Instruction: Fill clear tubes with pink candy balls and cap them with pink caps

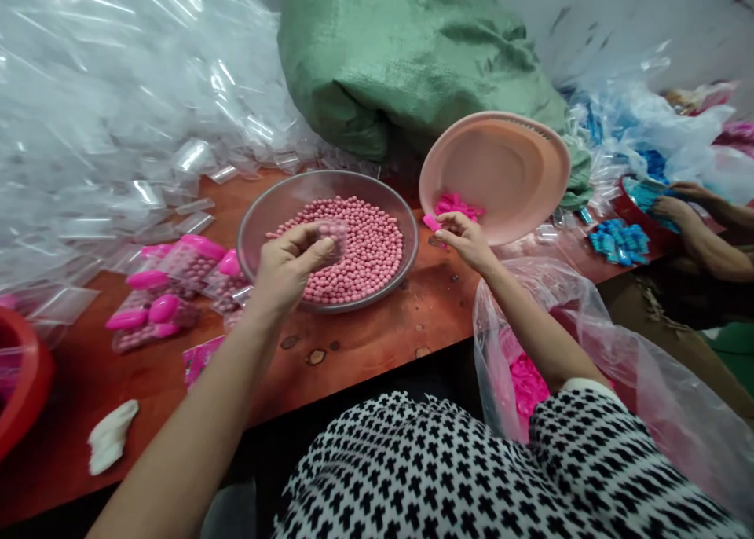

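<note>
My left hand [288,265] is closed on a small clear plastic container [334,239] over the grey bowl [247,223]. Pink beads [359,268] fill much of that bowl; whether those seen through the container are inside it, I cannot tell. Between thumb and fingers of my right hand [468,244] is a bright pink cap [432,222]. It is at the lower rim of a tilted peach basin [500,170], where more pink caps [456,206] lie. Left of the bowl sit several bead-filled clear containers [194,265] with pink caps.
Clear empty containers [118,115] are heaped at the left. A green sack [406,52] stands behind the bowl. A red tub [29,390] and white cloth [111,437] are at lower left. A clear bag [495,342] with pink pieces hangs at right, near another person's hands [683,209] and blue pieces [618,242].
</note>
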Demonstrator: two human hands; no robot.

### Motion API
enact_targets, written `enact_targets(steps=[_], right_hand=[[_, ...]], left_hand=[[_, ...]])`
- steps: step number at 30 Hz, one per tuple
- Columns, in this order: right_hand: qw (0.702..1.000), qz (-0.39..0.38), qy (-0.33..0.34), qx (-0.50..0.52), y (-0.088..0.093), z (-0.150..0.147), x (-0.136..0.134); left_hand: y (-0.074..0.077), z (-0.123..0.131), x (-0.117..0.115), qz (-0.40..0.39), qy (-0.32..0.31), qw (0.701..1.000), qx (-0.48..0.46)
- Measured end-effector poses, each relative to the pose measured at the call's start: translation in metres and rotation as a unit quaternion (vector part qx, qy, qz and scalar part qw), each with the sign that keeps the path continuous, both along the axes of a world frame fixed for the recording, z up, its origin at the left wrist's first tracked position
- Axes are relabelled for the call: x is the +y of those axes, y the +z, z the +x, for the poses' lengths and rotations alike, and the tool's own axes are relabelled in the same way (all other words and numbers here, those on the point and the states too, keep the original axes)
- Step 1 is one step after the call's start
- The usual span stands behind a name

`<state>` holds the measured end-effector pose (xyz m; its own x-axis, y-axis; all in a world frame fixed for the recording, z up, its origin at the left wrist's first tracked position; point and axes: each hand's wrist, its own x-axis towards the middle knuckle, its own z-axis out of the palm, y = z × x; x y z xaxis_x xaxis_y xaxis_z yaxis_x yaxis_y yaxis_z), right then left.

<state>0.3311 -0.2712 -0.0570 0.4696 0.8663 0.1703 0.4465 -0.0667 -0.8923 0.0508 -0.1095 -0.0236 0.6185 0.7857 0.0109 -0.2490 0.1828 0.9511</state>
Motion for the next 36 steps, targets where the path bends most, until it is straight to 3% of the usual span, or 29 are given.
enact_targets(steps=[3,6,9,11,13,17,21,24,27,31,36], right_hand=[[0.996,0.065,0.053,0.013,0.025,-0.033,0.007],[0.988,0.080,0.079,-0.103,0.040,-0.070,0.025],[0.975,0.112,0.064,-0.183,0.043,-0.100,0.043],[0.981,0.118,0.075,-0.132,0.040,-0.114,0.052],[0.990,0.096,0.102,-0.019,0.038,-0.123,0.058],[0.975,0.032,0.123,0.180,0.034,-0.127,0.071],[0.969,0.020,0.113,0.218,0.038,-0.121,0.082],[0.976,0.066,0.135,0.159,0.050,-0.114,0.084],[0.977,0.093,0.192,0.019,0.066,-0.110,0.084],[0.946,0.072,0.251,-0.195,0.078,-0.110,0.086],[0.926,0.119,0.208,-0.291,0.079,-0.115,0.085]], left_hand=[[0.007,0.009,-0.019,-0.015,-0.033,0.998,-0.044],[0.009,0.019,-0.029,-0.044,-0.053,0.995,-0.077],[0.005,0.021,-0.028,-0.063,-0.028,0.993,-0.095],[0.000,0.017,-0.023,-0.061,0.011,0.993,-0.100],[-0.003,0.009,-0.017,-0.045,0.040,0.994,-0.094],[-0.006,-0.006,-0.010,0.023,0.030,0.997,-0.061],[-0.009,-0.014,-0.005,0.105,0.033,0.994,-0.013],[-0.010,-0.019,-0.002,0.150,0.025,0.988,0.028],[-0.011,-0.022,0.000,0.209,0.022,0.976,0.062],[-0.013,-0.022,-0.001,0.226,0.048,0.971,0.059],[-0.011,-0.020,0.000,0.226,0.055,0.972,0.032]])
